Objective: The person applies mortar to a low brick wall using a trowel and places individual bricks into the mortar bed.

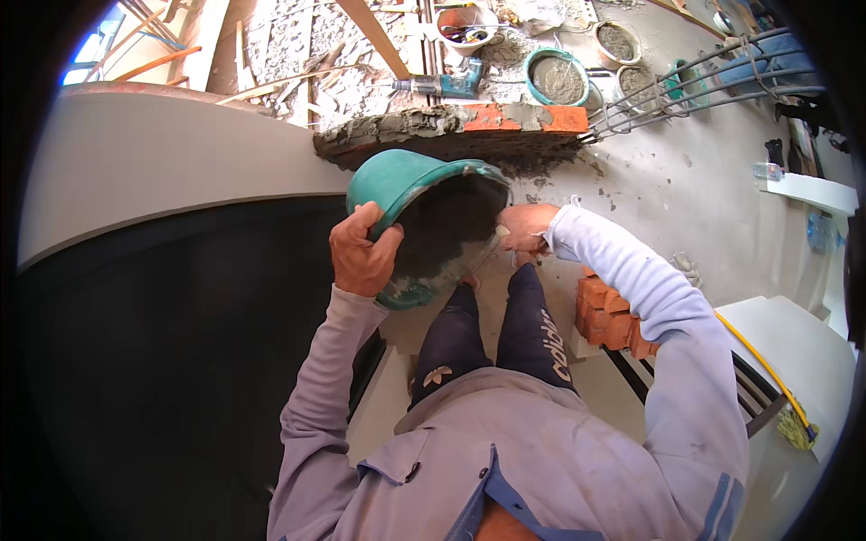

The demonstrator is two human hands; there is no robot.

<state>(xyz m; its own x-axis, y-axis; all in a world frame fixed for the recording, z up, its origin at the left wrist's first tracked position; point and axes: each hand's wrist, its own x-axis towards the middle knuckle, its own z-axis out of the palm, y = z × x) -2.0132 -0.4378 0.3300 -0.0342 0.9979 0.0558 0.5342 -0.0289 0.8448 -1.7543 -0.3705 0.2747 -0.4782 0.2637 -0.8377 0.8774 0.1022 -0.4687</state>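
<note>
A green plastic bucket (390, 178) is tilted on its side in front of me, its mouth turned to the right and toward me. Grey smears coat its rim, and its inside is dark. My left hand (363, 251) grips the bucket's left side, with the thumb at the rim. On the opposite side my right hand (526, 227) is closed at the rim; its fingers are partly hidden, and a small pale bit shows beside them. Just beyond the bucket runs a low brick wall (528, 118) with wet grey mortar along its top.
Past the wall lie a teal power drill (451, 83), a mortar-filled tub (556, 79), a bucket of tools (466, 27) and rubble. Steel rebar (713, 81) juts out at the right. Stacked bricks (606, 316) stand right of my legs. A curved pale partition (171, 149) rises at left.
</note>
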